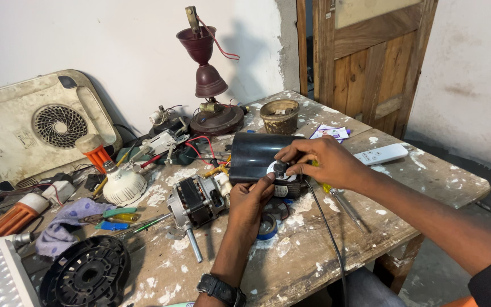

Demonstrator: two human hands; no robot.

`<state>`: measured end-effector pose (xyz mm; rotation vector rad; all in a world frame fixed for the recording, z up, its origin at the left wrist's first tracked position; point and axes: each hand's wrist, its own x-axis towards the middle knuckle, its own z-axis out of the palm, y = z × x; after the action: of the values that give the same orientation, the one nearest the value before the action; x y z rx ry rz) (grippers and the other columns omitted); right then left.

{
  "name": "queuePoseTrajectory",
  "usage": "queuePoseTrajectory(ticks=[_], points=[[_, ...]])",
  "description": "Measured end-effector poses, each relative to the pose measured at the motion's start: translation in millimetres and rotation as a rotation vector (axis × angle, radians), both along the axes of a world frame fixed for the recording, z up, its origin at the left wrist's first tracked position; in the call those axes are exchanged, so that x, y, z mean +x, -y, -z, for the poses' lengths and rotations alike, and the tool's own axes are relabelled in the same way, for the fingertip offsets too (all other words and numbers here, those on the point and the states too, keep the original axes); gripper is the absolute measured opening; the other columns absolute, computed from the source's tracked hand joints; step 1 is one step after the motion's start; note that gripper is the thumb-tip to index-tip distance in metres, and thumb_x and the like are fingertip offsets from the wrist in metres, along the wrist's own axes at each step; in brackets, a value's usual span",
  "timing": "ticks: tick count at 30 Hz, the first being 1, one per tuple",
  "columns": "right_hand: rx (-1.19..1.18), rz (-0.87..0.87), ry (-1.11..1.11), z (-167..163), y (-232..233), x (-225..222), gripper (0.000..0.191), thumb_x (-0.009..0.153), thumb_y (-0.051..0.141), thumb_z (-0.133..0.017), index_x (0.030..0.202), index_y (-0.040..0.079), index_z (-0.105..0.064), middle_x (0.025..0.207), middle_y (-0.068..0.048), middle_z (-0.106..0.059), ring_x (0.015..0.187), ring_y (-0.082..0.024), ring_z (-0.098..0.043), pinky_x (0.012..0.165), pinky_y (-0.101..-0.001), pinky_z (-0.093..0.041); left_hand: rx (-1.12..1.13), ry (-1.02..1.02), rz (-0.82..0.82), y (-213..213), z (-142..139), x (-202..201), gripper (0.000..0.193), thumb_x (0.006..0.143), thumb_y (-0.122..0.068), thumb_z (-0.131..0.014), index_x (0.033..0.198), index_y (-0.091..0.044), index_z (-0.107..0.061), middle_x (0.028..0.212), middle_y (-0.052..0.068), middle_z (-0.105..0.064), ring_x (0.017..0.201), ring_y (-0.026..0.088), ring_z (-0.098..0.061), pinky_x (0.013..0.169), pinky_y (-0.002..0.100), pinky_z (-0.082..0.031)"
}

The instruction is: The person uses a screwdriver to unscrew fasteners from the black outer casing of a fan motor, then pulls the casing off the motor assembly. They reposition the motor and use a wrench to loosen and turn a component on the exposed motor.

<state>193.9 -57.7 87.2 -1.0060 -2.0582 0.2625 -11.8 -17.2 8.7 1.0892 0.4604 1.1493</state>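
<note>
A glossy black housing [254, 152] with a round white-ringed knob [280, 168] on its near end lies in the middle of the worn wooden table [313, 250]. My right hand [322, 162] pinches that knob with its fingertips while a yellow-handled screwdriver [345, 207] lies under its palm. My left hand [249, 203], a black watch on its wrist, presses its thumb against the housing's lower edge by the knob. An electric motor [195, 202] with a steel shaft sits just left of my left hand. A black cable [329, 239] runs from the housing toward me.
A roll of blue tape [267, 226] lies under my left hand. White remote [379, 154] at right. Black fan grille [85, 274], purple cloth [63, 224], white bulb [124, 185], orange bulbs, loose tools and wires crowd the left. Maroon lamp stand [208, 85], a dirty pot [279, 115] and a cream fan panel [41, 125] stand behind.
</note>
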Motion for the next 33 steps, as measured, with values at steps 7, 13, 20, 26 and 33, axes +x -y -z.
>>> queuePoseTrajectory(ticks=[7,13,20,26,33], points=[[-0.088,0.107,-0.01,-10.5,8.9,-10.2,0.027,0.079,0.009,-0.08,0.105,0.004,-0.075,0.101,-0.007,-0.081,0.091,-0.015,-0.08,0.082,-0.03,-0.063,-0.001,0.023,0.009,-1.8,1.0,0.7,0.028,0.093,-0.013,-0.074,0.072,-0.014,-0.056,0.063,-0.009,-0.043,0.055,0.003,-0.032,0.052,0.024,-0.025],[0.011,0.079,-0.013,-10.8,9.1,-8.1,0.023,0.079,0.009,-0.08,0.101,0.003,-0.076,0.097,-0.007,-0.081,0.088,-0.014,-0.081,0.079,-0.0282,-0.064,-0.02,0.029,0.002,-4.8,4.2,2.6,0.028,0.093,-0.012,-0.075,0.071,-0.014,-0.056,0.063,-0.009,-0.045,0.056,0.003,-0.034,0.053,0.024,-0.025],[0.225,0.064,0.185,-8.2,5.6,-5.2,0.033,0.073,0.014,-0.085,0.104,0.005,-0.078,0.096,-0.008,-0.079,0.079,-0.017,-0.076,0.072,-0.0322,-0.06,-0.011,0.015,-0.018,-3.6,3.8,3.1,0.025,0.092,-0.012,-0.074,0.072,-0.013,-0.059,0.063,-0.009,-0.048,0.055,0.003,-0.035,0.052,0.024,-0.026],[0.07,0.128,0.091,-7.1,2.6,-7.4,0.025,0.078,0.004,-0.079,0.103,0.004,-0.077,0.092,-0.007,-0.079,0.08,-0.015,-0.08,0.071,-0.0308,-0.062,0.014,0.029,-0.007,-1.9,2.5,2.0,0.029,0.092,-0.014,-0.075,0.071,-0.015,-0.056,0.063,-0.009,-0.045,0.055,0.002,-0.034,0.052,0.024,-0.025],[0.07,0.099,0.146,-20.7,-4.6,-13.6,0.016,0.074,0.006,-0.082,0.087,-0.002,-0.078,0.081,-0.009,-0.073,0.069,-0.017,-0.074,0.06,-0.0299,-0.059,-0.025,-0.03,-0.023,1.1,-1.6,0.5,0.024,0.093,-0.016,-0.075,0.073,-0.013,-0.061,0.062,-0.008,-0.046,0.056,0.003,-0.035,0.053,0.023,-0.027]])
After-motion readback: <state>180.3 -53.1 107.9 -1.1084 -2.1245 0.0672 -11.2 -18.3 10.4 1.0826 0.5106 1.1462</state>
